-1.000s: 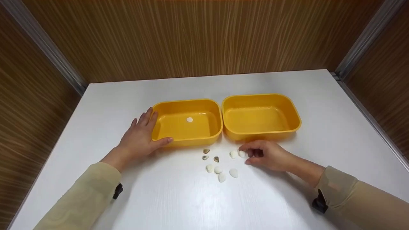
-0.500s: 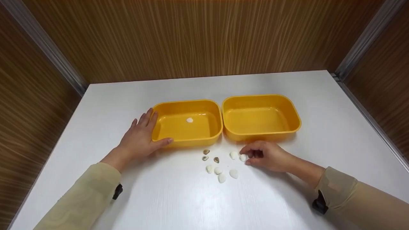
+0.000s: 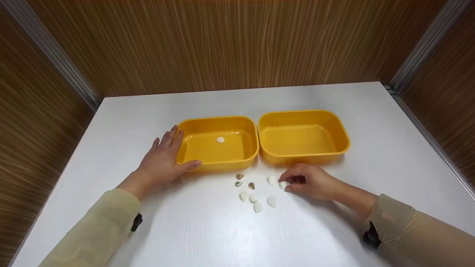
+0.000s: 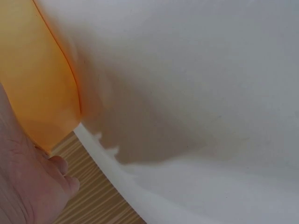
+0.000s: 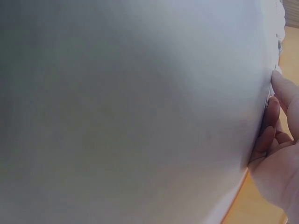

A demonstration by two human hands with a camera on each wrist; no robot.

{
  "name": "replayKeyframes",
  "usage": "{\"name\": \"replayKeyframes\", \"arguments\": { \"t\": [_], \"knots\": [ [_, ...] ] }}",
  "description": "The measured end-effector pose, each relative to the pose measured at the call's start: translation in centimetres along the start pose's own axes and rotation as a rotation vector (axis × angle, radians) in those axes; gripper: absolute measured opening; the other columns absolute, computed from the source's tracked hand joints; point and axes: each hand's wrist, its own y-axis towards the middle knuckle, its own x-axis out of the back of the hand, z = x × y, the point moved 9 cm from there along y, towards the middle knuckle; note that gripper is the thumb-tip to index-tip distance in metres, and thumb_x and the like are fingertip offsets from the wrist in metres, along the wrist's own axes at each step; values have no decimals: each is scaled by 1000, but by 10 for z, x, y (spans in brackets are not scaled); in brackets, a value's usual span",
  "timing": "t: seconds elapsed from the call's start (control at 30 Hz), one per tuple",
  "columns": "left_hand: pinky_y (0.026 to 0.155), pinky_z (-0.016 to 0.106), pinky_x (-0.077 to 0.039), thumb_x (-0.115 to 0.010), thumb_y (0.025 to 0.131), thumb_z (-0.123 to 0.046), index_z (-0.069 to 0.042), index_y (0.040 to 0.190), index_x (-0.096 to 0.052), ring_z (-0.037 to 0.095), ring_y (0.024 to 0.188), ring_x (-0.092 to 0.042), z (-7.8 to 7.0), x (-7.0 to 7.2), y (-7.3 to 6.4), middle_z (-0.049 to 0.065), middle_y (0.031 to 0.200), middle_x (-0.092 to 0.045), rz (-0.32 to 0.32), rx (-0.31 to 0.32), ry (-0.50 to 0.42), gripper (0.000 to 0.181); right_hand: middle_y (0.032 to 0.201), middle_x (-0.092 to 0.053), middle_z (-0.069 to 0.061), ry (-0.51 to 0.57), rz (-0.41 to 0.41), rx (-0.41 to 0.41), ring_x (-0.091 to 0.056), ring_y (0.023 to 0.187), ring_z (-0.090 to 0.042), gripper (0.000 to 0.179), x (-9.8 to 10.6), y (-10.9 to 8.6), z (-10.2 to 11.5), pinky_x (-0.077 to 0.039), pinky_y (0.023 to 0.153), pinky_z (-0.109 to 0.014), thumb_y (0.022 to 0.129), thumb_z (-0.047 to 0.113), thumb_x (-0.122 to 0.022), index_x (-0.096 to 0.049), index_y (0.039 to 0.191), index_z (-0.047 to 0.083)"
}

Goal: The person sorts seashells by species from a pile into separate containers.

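My right hand (image 3: 311,181) is low over the table with thumb and forefinger pinching a small white seashell (image 3: 283,185). Another white shell (image 3: 271,180) lies just left of those fingertips. With fingers spread, my left hand (image 3: 159,161) rests on the left end of a yellow plastic basin (image 3: 217,165), its thumb over the near rim. One white shell (image 3: 220,139) lies inside that basin. In the left wrist view the hand (image 4: 32,186) lies along the basin's wall (image 4: 42,79). The right wrist view shows the curled right hand (image 5: 280,126) at its edge, the pinched shell mostly hidden.
A second yellow basin (image 3: 302,157) stands right beside the first. In front of them, several small brown shells (image 3: 239,176) and several white shells (image 3: 253,198) are scattered on the white table (image 3: 207,237). Wood-grain panels (image 3: 237,44) enclose the back and sides.
The right thumb and forefinger have closed on the white shell, which has slid slightly right and nearer, away from its neighbour. My left hand has stayed put.
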Motion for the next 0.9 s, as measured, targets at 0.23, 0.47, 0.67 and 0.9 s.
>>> {"name": "replayKeyframes", "arguments": {
  "t": [0.23, 0.47, 0.67, 0.9],
  "knots": [
    [129, 58, 1, -41, 89, -92, -6, 171, -3, 43, 162, -8, 0, -1, 1, 14, 178, 4, 9, -3, 4, 124, 95, -71, 3, 8, -6, 9, -59, 82, -16, 20, 0, -1, 0, -50, 72, -23, 91, 13, -86, -78, 109, 13],
    [129, 58, 0, -41, 90, -92, -5, 171, -4, 43, 162, -9, 0, -1, 1, 14, 178, 4, 12, -5, 4, 124, 90, -67, 1, 27, -21, 5, -60, 81, -18, 19, 2, -4, 0, -51, 71, -25, 89, 10, -88, -75, 103, 14],
    [129, 57, 2, -42, 90, -91, -4, 170, -4, 43, 162, -8, -1, -1, 1, 14, 178, 4, 20, -5, -2, 124, 88, -65, 7, 75, 7, -49, -59, 82, -13, 16, 1, -3, -1, -50, 73, -22, 91, 9, -85, -73, 100, 13],
    [129, 58, 1, -42, 91, -90, -4, 170, -4, 43, 162, -8, -1, 0, 0, 14, 178, 5, 22, -6, 5, 123, 94, -70, 6, 38, 42, -33, -61, 85, -12, 18, 3, -1, 2, -52, 77, -22, 94, 6, -81, -76, 111, 12]
  ]
}}
